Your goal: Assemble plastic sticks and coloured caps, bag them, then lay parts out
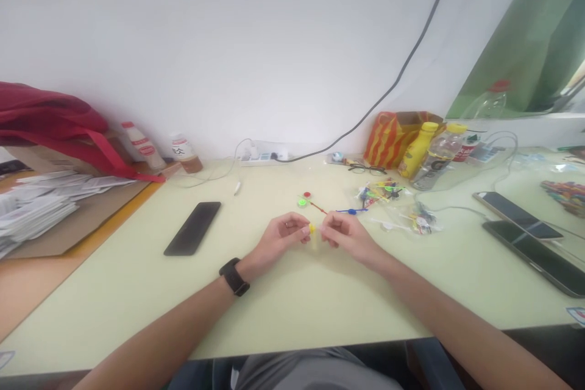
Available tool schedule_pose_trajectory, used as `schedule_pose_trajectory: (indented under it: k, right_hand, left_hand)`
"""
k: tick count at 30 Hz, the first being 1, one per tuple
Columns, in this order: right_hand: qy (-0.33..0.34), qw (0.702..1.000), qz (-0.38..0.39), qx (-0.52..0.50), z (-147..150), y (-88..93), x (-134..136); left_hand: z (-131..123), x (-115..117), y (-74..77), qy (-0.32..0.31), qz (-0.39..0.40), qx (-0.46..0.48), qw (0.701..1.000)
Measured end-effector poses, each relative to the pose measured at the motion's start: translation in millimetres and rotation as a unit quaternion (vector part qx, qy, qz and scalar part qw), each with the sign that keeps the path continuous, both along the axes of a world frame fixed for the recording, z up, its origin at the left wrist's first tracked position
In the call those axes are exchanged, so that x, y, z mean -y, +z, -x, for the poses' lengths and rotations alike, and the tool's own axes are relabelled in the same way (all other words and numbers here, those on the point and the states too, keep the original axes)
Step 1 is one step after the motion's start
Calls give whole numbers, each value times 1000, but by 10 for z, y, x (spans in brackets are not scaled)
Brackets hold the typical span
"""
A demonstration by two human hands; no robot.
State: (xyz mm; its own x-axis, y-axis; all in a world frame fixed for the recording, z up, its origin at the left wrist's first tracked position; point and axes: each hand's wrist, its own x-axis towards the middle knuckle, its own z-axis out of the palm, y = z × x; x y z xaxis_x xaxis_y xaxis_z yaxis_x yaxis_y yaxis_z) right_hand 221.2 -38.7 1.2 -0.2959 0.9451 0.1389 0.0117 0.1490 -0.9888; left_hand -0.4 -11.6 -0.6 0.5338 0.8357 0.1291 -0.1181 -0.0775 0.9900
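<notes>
Above the middle of the table, my left hand (289, 232) pinches a small yellow plastic piece (312, 228) between thumb and fingertips. My right hand (343, 233) faces it closely, its thumb and fingers pressed together. What lies between the right fingertips is too small to make out. Just beyond the hands are a red disc (306, 194), a green disc (302, 203), a thin reddish stick (319, 208) and a blue stick-like piece (351, 211). Colourful small plastic parts (378, 192) lie heaped behind my right hand, and a clear bag (418, 220) with more parts is nearby.
A black phone (192, 229) lies left; two more phones (518, 214) lie right. Bottles (437, 155), a striped bag (381, 140), glasses (367, 169) and a power strip (265, 158) line the wall. Paper stacks (41, 204) and a red bag (50, 119) are far left.
</notes>
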Motion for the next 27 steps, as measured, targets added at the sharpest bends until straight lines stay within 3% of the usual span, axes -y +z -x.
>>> schedule_pose_trajectory:
  k: [7, 14, 20, 23, 27]
  right_hand:
    - [7, 1000, -5, -6, 37, -47, -1]
    - [-37, 998, -51, 14, -6, -39, 23]
    - [-8, 997, -12, 75, -46, -43, -22]
    - [-34, 998, -15, 44, -31, -11, -29]
    - [-1, 1000, -3, -16, 28, -3, -6]
  left_hand:
    - [-7, 16, -5, -1, -2, 1, 1000]
    - [-5, 16, -5, -11, -5, 9, 1000]
    - [9, -7, -30, 4, -3, -4, 1000]
    - [4, -5, -22, -4, -3, -5, 1000]
    - [-1, 8, -1, -14, -5, -6, 1000]
